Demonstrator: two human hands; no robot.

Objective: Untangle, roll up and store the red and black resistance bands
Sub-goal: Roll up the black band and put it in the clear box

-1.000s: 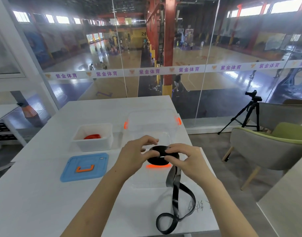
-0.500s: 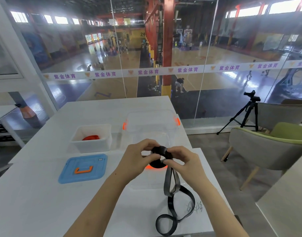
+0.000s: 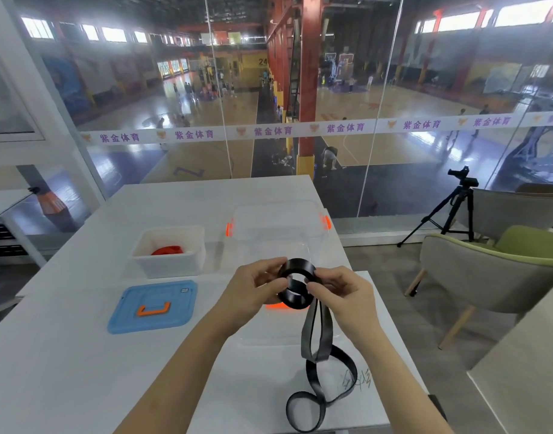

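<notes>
Now black band (image 3: 297,285) coil pinched between left hand (image 3: 253,288), right hand (image 3: 341,292).

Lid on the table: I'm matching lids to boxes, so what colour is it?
Blue lid with an orange handle, seen best in the head view.

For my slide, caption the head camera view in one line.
Left hand and right hand grip the part-rolled black band over the table; the red band sits in the white bin.
</notes>
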